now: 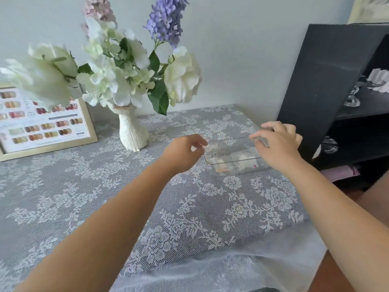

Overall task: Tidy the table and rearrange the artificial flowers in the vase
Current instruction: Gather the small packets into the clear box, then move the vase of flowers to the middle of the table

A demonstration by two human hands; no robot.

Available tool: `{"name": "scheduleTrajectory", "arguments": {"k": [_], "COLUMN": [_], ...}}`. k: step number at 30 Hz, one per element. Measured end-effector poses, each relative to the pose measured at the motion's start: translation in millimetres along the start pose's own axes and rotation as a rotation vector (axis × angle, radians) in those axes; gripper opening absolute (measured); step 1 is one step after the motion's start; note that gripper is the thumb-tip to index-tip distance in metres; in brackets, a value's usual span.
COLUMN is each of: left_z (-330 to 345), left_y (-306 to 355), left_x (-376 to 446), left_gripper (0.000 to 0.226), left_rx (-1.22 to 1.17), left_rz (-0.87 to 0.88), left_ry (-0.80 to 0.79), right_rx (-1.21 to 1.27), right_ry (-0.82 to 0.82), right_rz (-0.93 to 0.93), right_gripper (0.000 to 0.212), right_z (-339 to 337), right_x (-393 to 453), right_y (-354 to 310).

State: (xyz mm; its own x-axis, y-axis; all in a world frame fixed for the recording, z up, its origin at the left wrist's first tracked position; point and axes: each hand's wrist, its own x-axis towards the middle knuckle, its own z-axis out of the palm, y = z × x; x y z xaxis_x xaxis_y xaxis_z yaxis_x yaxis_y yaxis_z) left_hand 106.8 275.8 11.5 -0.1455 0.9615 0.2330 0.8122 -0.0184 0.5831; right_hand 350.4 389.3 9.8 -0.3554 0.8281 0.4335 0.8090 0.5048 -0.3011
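A white ceramic vase (pixel 132 133) stands at the back of the lace-covered table (pixel 189 207). It holds artificial flowers (pixel 117 81): white blooms, green leaves, a purple spike and a pink spike. To its right, a clear plastic box (pixel 231 164) with several small items inside rests on the cloth. My left hand (pixel 183 152) pinches the box's left end wall. My right hand (pixel 277 142) curls its fingers over the box's right end. The far right corner of the box is hidden by my fingers.
A gold-framed colour sample chart (pixel 42 127) leans at the back left. A black shelf unit (pixel 328 81) with glassware stands close against the table's right side. The table's front edge runs diagonally at the lower right, with a white underlay hanging off it.
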Motion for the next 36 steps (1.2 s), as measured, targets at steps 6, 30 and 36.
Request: {"name": "scheduleTrajectory", "arguments": {"k": [6, 30, 36], "left_z": [-32, -105, -103], "left_y": [-55, -193, -206], "left_x": [-44, -39, -13], "left_gripper": [0.029, 0.057, 0.056], "left_rx": [-0.062, -0.229, -0.315], "left_rz": [-0.089, -0.414, -0.334], "left_ry": [0.151, 0.315, 0.310], "right_rx": [0.186, 0.650, 0.658], "right_ry": [0.051, -0.412, -0.384], "right_rz": [-0.159, -0.098, -0.068], "right_gripper": [0.018, 0.064, 0.056], "right_z": [1, 163, 182], "right_x": [4, 54, 74], "right_y": [-66, -259, -263]}}
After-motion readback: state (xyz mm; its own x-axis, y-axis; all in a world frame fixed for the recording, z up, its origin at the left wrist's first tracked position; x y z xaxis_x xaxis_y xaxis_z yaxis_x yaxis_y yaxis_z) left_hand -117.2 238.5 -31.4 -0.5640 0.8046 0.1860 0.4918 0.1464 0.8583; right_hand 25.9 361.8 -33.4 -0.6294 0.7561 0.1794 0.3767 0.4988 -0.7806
